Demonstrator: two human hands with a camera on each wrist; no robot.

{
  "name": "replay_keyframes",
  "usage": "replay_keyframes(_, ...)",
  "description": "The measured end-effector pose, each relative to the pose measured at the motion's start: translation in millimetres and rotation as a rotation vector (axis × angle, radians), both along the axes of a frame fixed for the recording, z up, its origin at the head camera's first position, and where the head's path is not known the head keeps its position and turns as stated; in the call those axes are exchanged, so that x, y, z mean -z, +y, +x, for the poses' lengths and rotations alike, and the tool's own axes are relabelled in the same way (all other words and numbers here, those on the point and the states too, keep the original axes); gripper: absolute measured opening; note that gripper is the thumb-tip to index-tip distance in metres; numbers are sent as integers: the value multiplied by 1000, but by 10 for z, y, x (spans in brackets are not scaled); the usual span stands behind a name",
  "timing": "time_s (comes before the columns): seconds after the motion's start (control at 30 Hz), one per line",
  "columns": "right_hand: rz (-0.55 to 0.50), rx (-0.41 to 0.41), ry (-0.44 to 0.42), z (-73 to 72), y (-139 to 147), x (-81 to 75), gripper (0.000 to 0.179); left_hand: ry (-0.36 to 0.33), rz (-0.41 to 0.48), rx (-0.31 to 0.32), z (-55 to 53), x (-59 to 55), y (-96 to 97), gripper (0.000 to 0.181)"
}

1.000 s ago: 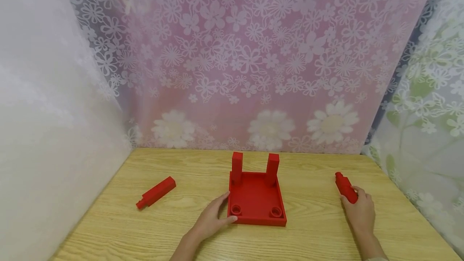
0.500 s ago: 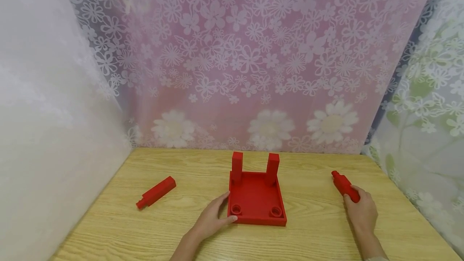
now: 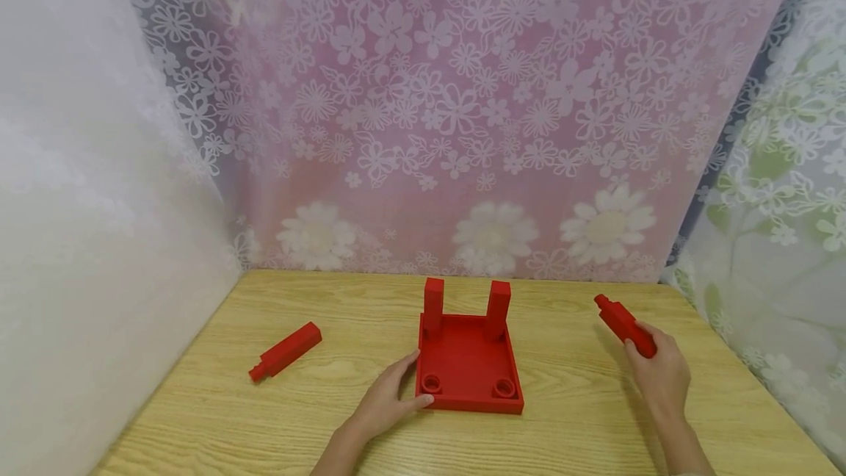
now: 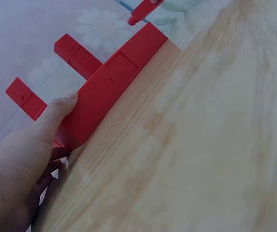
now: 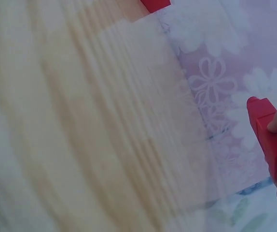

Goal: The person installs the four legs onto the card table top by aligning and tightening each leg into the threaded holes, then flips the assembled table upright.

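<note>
A red upside-down toy tabletop lies on the wooden table, two square legs upright at its far corners and two round sockets at its near ones. My left hand grips its near left corner; in the left wrist view the thumb presses on the front wall. Over on the right, my right hand holds a loose red table leg by its thick end, above the table. Its narrow notched tip points away, up and to the left.
Another loose red table leg lies on the wooden table at the left, narrow end toward the near left. A pink flowered curtain hangs behind, with pale sheets at both sides.
My right hand has lifted its table leg off the wood, and the leg's tip has swung up and leftward. The left hand and the tabletop stay in place.
</note>
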State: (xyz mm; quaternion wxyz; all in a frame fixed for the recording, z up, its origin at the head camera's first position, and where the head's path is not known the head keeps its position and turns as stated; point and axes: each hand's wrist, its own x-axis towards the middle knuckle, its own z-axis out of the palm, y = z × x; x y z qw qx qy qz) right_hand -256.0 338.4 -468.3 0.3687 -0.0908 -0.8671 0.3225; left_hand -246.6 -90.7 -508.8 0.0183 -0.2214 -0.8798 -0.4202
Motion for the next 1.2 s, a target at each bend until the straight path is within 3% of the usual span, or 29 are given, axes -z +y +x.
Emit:
replay_keyframes(0.4,62,-79,172,40,-195,-258,35,-20,-6,-6,18,-18,2,83)
replay_keyframes(0.73,79,-218,148,133,-460,-562,38,-16,-3,-6,27,-37,-3,83)
replay_keyframes(1.2,35,-452,181,213,-855,-653,41,-12,-2,-9,10,-16,-6,83)
